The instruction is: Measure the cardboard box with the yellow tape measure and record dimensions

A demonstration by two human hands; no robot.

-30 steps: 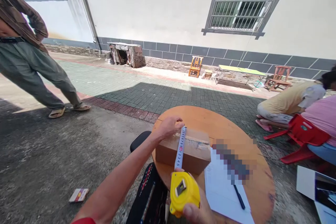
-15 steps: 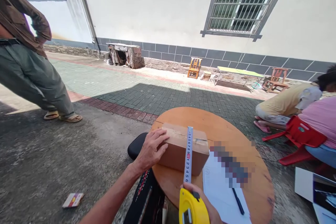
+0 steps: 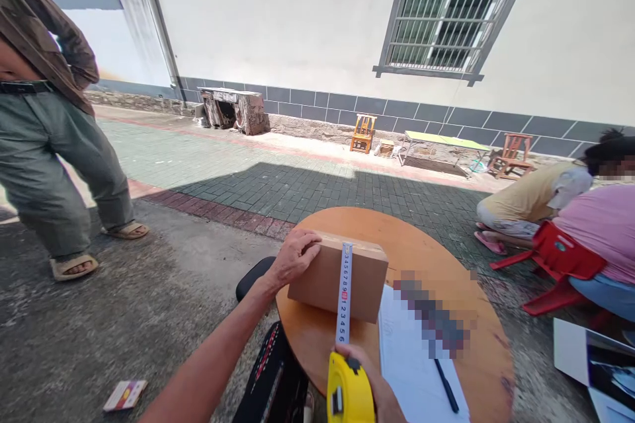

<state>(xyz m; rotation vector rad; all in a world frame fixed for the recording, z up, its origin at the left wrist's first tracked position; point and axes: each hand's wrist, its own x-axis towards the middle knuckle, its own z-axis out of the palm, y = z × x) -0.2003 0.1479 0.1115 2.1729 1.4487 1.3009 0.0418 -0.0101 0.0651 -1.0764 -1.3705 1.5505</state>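
Observation:
A brown cardboard box (image 3: 322, 277) sits tilted on the round wooden table (image 3: 461, 277), its broad front face toward me. My left hand (image 3: 294, 258) grips its upper left corner, fingers over the top edge. In my right hand (image 3: 370, 377) is a yellow tape measure (image 3: 350, 390), low in front of the box. Its pale blade (image 3: 343, 297) is pulled out and runs up before the box's front face, the end near the top edge. My right fingers are partly hidden by the yellow case.
Right of the box lie white paper (image 3: 411, 357) and a dark pen (image 3: 446, 384), beside a blurred-out item (image 3: 431, 314). A person (image 3: 64, 132) stands at left; two people sit or crouch at right by a red chair (image 3: 570, 264). A small packet (image 3: 125, 395) lies on the ground.
The box has tipped back under my left hand, so more of its front face and less of its top shows. At left, the standing person has shifted their legs apart.

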